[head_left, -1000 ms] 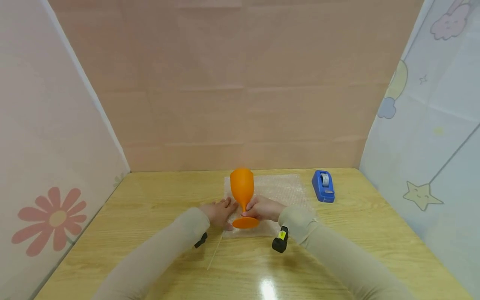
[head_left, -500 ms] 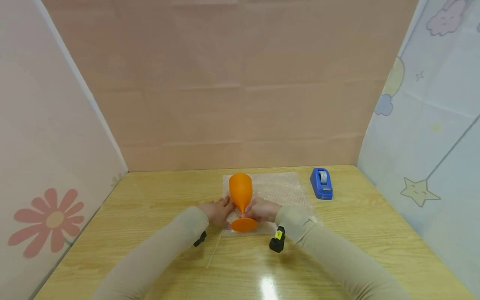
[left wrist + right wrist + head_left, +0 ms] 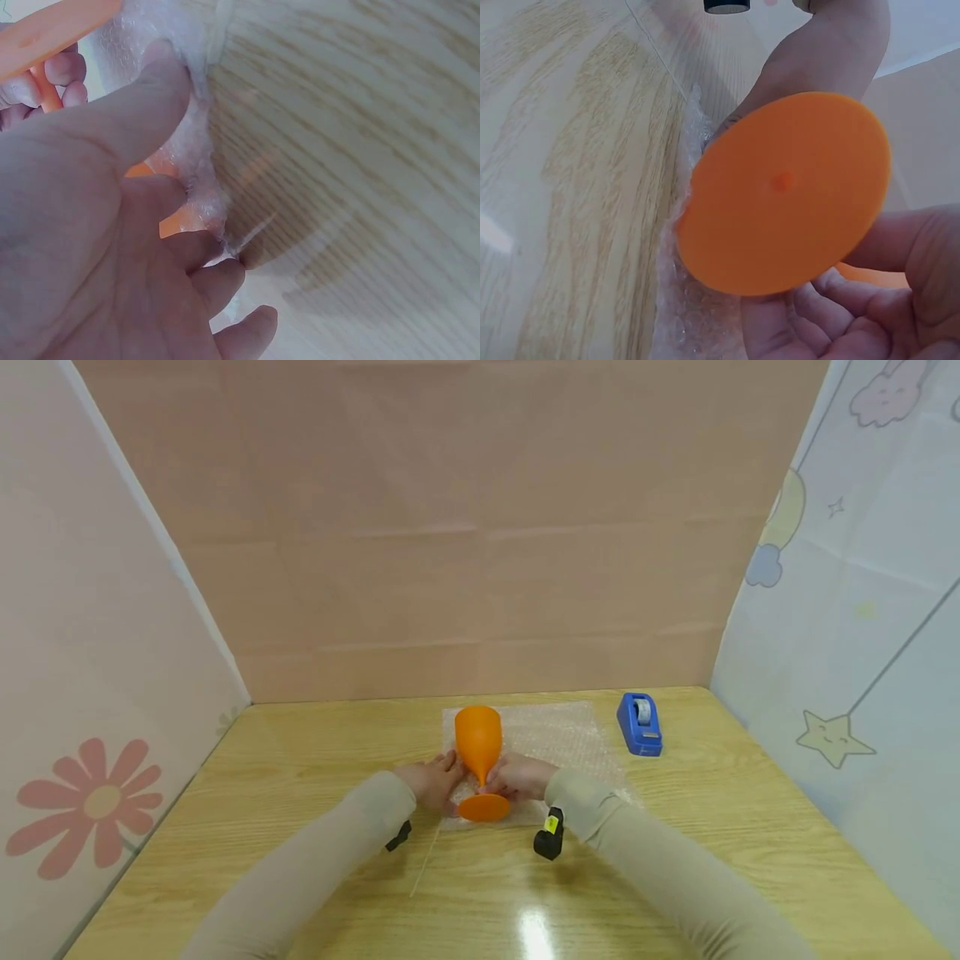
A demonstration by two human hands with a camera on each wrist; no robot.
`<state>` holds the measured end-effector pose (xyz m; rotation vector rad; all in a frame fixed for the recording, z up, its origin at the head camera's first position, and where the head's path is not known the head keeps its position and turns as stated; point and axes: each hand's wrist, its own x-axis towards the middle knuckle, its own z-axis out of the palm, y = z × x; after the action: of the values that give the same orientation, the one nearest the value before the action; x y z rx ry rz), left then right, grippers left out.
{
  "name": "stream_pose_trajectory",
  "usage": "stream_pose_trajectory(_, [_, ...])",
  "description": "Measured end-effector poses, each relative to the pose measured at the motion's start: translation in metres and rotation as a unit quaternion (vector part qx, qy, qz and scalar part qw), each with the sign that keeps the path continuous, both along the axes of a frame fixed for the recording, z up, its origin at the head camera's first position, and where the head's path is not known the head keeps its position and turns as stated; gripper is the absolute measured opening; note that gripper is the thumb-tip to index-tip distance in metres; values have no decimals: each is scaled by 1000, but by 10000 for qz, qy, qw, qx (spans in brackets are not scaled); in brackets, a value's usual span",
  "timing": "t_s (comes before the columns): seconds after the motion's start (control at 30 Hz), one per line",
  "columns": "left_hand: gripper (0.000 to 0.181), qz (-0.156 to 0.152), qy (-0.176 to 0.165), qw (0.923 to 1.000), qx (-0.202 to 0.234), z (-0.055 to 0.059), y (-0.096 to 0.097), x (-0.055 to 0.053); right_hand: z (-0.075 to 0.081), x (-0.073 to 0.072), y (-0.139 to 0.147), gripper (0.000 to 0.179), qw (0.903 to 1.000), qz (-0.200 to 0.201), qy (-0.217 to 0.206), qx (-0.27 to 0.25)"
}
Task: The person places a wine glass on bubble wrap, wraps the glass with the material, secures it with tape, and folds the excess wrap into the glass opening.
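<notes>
An orange plastic goblet (image 3: 478, 739) lies tilted over a sheet of bubble wrap (image 3: 555, 735), its bowl pointing away and its round foot (image 3: 787, 195) towards me. My right hand (image 3: 525, 777) grips the goblet by its thin stem, just above the foot. At the sheet's left edge, beside the goblet, my left hand (image 3: 432, 781) holds the bubble wrap, with the thumb (image 3: 150, 97) at the near corner and the fingers farther along the edge. Part of the wrap (image 3: 196, 150) stands raised between the left thumb and fingers. The left fingertips are partly hidden in the head view.
A blue tape dispenser (image 3: 640, 724) with a roll of tape stands on the wooden table (image 3: 315, 739), right of the wrap. A thin pale strip (image 3: 423, 864) lies near the left wrist. Patterned panels stand at both sides, and a brown backdrop (image 3: 480, 527) behind.
The goblet's bowl has come down a little towards the wrap, and its foot has shifted slightly nearer me. Both hands keep nearly the same places. The whole head view has drifted slightly.
</notes>
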<state>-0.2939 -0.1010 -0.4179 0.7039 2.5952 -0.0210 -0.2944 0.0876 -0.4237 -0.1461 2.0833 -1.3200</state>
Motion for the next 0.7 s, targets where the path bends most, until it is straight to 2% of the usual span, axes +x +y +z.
stream_pose_trajectory(0.2, [87, 21, -69, 9997, 224, -5, -1, -2, 0, 0, -2, 13, 9999, -75, -64, 78])
stream_pose_trajectory(0.33, [86, -44, -235, 9987, 439, -4, -4, -6, 2, 0, -4, 5, 10000, -37, -84, -34])
stream_pose_trajectory(0.43, [70, -359, -392, 9958, 746, 3, -7, -13, 4, 0, -5, 3, 9998, 29, -147, -131])
stream_pose_trajectory(0.5, [52, -400, -435, 9934, 988, 10, -10, -18, 4, 0, -5, 3, 9997, 29, -187, -146])
stream_pose_trajectory(0.6, [44, -35, -272, 9922, 1220, 25, -15, -26, 5, -1, -5, 6, 9995, -81, -298, -114])
stream_pose_trajectory(0.67, [50, 589, -149, 9868, 1499, 36, -18, -31, 5, -1, -4, 6, 9994, -111, -325, -62])
stream_pose_trajectory(0.7, [56, 928, -136, 9815, 1671, 40, -19, -32, 6, -1, -4, 6, 9993, -140, -333, -18])
